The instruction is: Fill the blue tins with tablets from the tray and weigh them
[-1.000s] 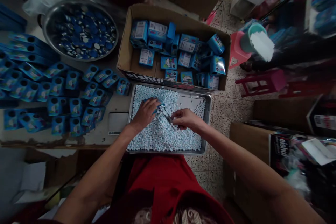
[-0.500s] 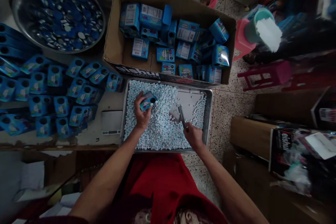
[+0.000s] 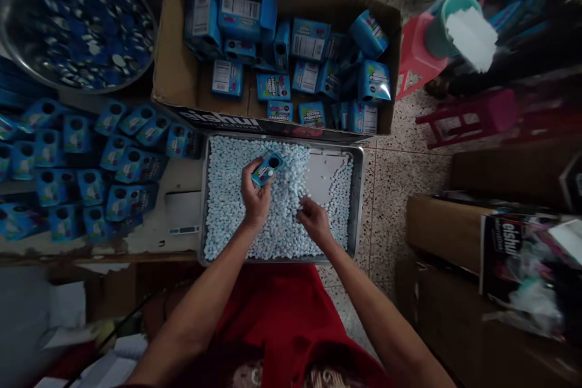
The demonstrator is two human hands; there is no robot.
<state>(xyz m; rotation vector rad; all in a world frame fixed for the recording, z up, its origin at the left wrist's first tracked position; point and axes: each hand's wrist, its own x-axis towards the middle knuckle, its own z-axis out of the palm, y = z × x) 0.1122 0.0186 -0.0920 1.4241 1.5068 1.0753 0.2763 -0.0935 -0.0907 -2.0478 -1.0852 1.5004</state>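
Note:
My left hand (image 3: pixel 257 197) grips a small blue candy box (image 3: pixel 267 168), tilted, with a dark round hole in its facing side. It is held over a metal tray (image 3: pixel 359 194) of small pale blue and white candies (image 3: pixel 236 218). One white candy shows on the box near my thumb. My right hand (image 3: pixel 313 219) is closed low at the candies, right of the box. A grey metal scoop was in its grip half a second ago; now the scoop is hidden by the fingers and candies.
Behind the tray stands a cardboard carton (image 3: pixel 177 73) with several blue boxes. Left are a small scale (image 3: pixel 182 212), rows of holed blue boxes (image 3: pixel 91 187) and a metal bowl (image 3: pixel 148 63) of blue and silver discs. Pink stools (image 3: pixel 482 115) and cartons (image 3: pixel 443 233) stand right.
My right hand has moved left and the scoop has dropped from sight among the candies. The box in my left hand has shifted slightly right and up. The camera view has shifted too.

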